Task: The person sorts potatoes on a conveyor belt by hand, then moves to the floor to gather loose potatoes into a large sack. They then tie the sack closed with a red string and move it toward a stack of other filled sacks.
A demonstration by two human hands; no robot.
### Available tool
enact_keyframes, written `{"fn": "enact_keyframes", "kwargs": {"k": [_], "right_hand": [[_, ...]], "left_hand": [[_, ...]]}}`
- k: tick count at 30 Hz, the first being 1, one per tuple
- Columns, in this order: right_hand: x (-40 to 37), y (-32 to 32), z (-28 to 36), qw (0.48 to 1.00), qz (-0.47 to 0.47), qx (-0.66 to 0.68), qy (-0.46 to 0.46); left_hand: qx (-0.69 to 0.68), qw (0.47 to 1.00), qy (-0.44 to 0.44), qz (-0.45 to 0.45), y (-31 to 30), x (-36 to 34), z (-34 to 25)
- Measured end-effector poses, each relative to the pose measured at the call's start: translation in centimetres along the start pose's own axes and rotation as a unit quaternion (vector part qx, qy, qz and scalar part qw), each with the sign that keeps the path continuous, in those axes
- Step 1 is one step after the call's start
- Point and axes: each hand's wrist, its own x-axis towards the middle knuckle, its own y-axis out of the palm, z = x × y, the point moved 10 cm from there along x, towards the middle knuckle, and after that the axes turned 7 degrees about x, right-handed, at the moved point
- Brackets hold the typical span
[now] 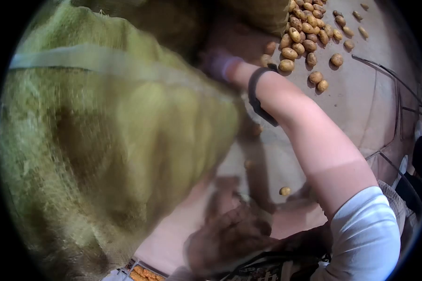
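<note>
A large green mesh sack (pixel 126 126), bulging and blurred, fills the left half of the head view, with a pale strip across its upper part. My right arm reaches from the lower right to the sack's far upper edge. My right hand (pixel 215 63), with a light purple cuff at the wrist, is beside that edge in shadow. Its fingers are smeared and partly hidden, so I cannot tell what they grip. My left hand does not show.
Behind the right hand, many loose potatoes (pixel 309 28) lie heaped by another sack (pixel 262 16). Single potatoes (pixel 285 191) are scattered over the floor. Thin dark rods (pixel 398 93) lie at right. An orange-filled container (pixel 145 273) is at the bottom edge.
</note>
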Motion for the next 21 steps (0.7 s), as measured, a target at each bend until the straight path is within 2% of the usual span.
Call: {"fn": "enact_keyframes", "kwargs": {"k": [3,5,7,10,12,15,17,19,21], "right_hand": [[0.0,-0.2,-0.6,0.999,0.031,0.01,0.025],[0.6,0.7,-0.2,0.999,-0.034,0.034,-0.009],[0.3,2.5,-0.7,0.976,-0.192,0.05,-0.091],[-4.3,0.1,-3.7,0.941,-0.176,0.289,0.016],[-8.2,-1.9,-7.0,0.918,-0.23,0.311,0.089],[-17.2,-3.0,-6.5,0.89,-0.33,0.293,0.115],[-18.8,1.4,-4.1,0.928,-0.245,0.266,0.093],[-20.7,4.7,-1.8,0.947,-0.303,0.105,0.029],[-22.7,6.3,-1.5,0.944,-0.306,0.121,0.024]], "left_hand": [[0.031,0.999,0.023,0.002,0.8,-0.1,-0.8],[0.058,0.997,0.042,0.004,0.9,-0.6,-1.4],[0.1,0.993,0.063,0.004,0.7,-1.9,-2.3],[0.21,0.968,0.139,-0.008,0.2,-5.3,-6.4],[0.305,0.919,0.247,-0.031,0.3,-8.1,-12.2],[0.452,0.767,0.446,-0.095,2.3,-11.4,-25.8],[0.544,0.678,0.481,-0.116,4.4,-11.1,-32.3],[0.617,0.623,0.466,-0.121,6.3,-10.1,-36.8],[0.651,0.599,0.451,-0.122,7.1,-9.7,-38.5]]}}
